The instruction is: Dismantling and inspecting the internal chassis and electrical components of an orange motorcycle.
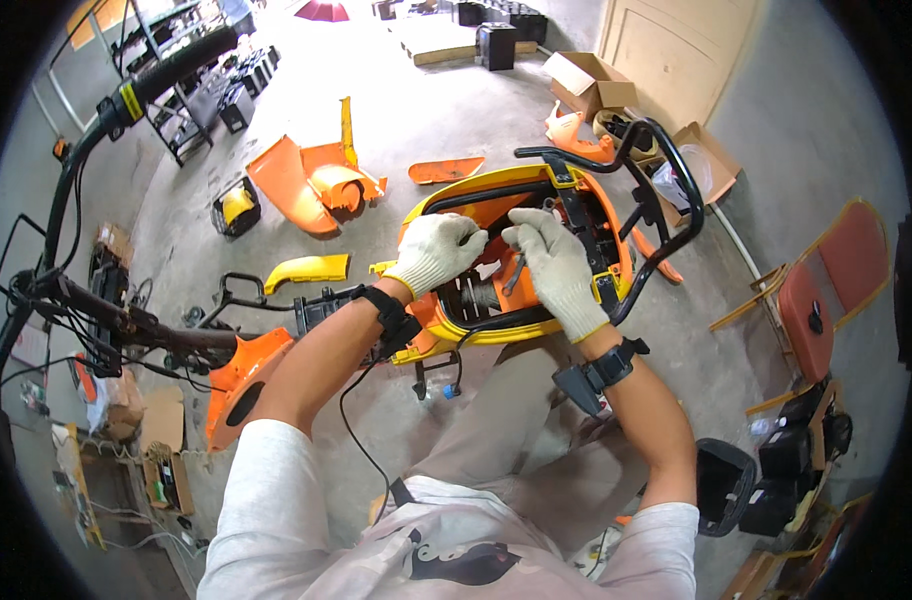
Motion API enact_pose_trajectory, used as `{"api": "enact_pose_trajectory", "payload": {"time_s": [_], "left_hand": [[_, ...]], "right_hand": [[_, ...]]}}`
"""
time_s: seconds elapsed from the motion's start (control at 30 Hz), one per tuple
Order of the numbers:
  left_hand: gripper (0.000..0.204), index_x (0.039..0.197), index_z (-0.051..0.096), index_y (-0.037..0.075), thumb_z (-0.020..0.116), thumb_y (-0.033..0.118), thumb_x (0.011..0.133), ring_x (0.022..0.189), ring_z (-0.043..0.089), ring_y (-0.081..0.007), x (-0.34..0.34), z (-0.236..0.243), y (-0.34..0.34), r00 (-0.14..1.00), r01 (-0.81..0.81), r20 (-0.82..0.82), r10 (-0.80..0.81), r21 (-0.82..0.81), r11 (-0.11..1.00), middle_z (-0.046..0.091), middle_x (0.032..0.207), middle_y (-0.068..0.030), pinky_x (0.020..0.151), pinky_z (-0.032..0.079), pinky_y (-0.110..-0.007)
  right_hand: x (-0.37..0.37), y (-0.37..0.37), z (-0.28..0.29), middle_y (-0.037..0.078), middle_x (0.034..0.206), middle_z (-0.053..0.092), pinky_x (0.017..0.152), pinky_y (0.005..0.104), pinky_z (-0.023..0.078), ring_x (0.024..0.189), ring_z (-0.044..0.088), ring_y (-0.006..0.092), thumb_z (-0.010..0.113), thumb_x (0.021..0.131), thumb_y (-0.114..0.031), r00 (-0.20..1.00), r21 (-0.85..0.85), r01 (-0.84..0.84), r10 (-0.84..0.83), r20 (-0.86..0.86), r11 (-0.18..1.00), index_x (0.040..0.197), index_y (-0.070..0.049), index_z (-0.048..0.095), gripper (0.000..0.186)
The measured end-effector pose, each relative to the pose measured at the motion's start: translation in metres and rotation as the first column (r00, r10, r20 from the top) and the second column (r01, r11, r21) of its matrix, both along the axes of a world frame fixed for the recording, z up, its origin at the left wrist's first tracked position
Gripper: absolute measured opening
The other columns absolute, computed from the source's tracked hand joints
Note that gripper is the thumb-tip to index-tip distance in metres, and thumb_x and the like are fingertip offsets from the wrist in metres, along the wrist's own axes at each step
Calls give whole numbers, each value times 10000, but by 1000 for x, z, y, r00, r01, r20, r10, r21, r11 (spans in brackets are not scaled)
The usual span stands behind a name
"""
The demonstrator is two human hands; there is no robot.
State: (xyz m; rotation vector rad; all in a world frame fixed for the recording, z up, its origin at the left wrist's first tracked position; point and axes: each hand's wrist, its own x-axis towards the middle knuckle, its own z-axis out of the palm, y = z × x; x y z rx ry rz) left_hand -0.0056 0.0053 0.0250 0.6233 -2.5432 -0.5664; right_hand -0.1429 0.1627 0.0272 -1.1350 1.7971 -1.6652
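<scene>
My left hand (438, 250), in a white knit glove, is curled at the left side of the opening in the yellow-and-orange scooter body (441, 337); whatever its fingers grip is hidden. My right hand (554, 265), gloved alike, is bent with fingertips together beside it, over the same opening; what it holds is too small to make out. A metal wrench (515, 275) shows below the right fingers. A black tubular rack (688, 215) rises at the body's right end. The scooter's black handlebar (101, 125) and frame tube (126, 332) stretch to the left.
Orange panels (296, 190), a yellow piece (306, 270) and cardboard boxes (588, 85) lie on the concrete floor. A red padded chair (806, 325) and black boxes (781, 455) stand at the right. A metal shelf (156, 75) is at the back left, a door (656, 45) behind.
</scene>
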Motion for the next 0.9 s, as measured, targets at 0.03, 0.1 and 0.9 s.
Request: {"api": "enact_pose_trajectory", "payload": {"time_s": [0.03, 0.1, 0.9], "left_hand": [[340, 972, 789, 55, 677, 375, 945, 836, 734, -342, 1, 7, 3, 998, 48, 40, -48, 15, 999, 743, 884, -172, 770, 578, -417], [346, 1065, 782, 74, 640, 382, 1001, 862, 744, -279, 4, 21, 15, 991, 128, 22, -129, 57, 990, 760, 939, -135, 789, 576, -395], [258, 1116, 582, -7, 445, 211, 1104, 595, 676, -263, -138, 21, 62, 961, 257, -277, 20, 914, 313, 751, 901, -178, 546, 585, -375]], "right_hand": [[4, 5, 2, 132, 1123, 756, 914, 331, 573, 1026, 741, 218, 565, 1072, -180, 999, -59, -10, 7, -48, 998, 1307, -65, 669, 281], [8, 18, 8, 123, 1139, 745, 913, 353, 572, 1027, 740, 262, 579, 1066, -212, 958, -5, 81, -79, -275, 997, 1289, -113, 679, 264], [-98, 52, -38, 97, 1314, 665, 1162, 523, 391, 1369, 528, 318, 679, 903, -221, 263, -143, 462, -289, -921, 875, 1188, -102, 687, 309]]}}
